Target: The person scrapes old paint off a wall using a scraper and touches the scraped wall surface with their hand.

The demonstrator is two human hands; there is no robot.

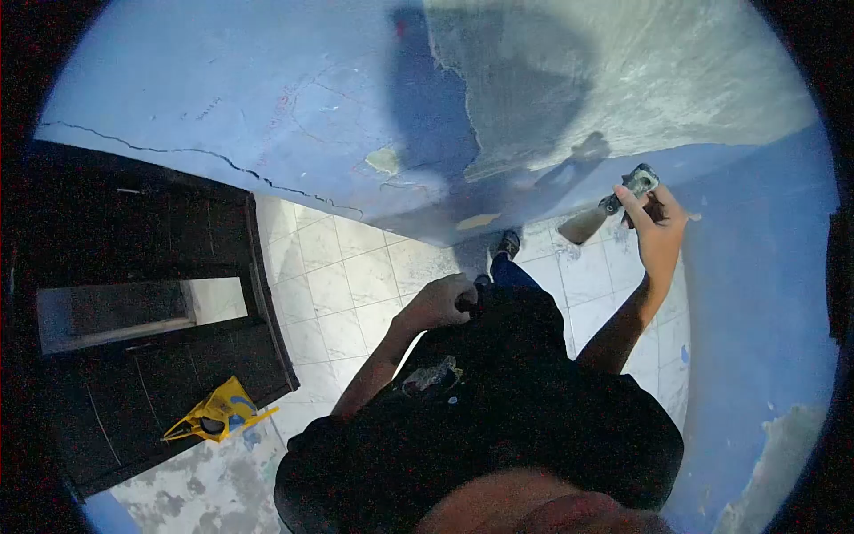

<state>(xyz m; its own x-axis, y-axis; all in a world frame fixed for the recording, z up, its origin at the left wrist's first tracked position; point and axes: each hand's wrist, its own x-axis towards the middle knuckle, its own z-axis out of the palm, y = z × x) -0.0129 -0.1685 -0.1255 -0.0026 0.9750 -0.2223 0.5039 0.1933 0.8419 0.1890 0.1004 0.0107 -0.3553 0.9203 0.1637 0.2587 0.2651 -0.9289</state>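
My right hand (pixel 661 238) is raised at the right, its fingers closed round the worn handle of a paint scraper (pixel 583 226). The scraper's broad, dull blade points down and left, apart from the wall in this view. My left hand (pixel 436 303) is at my waist, against my dark shirt, with its fingers curled in. Whatever those fingers grip, if anything, is hidden. Ahead is a blue painted wall (pixel 302 98) with a large bare grey patch (pixel 676 71) at the upper right. My shadow falls across the patch's edge.
A dark wooden cabinet or door panel (pixel 196 365) with a mirror-like inset stands at the left. On it lies a yellow plastic bag (pixel 218 411). White tiles (pixel 325 254) cover the floor. Another blue wall (pixel 756 311) rises close on my right. A crack (pixel 178 149) crosses the left wall.
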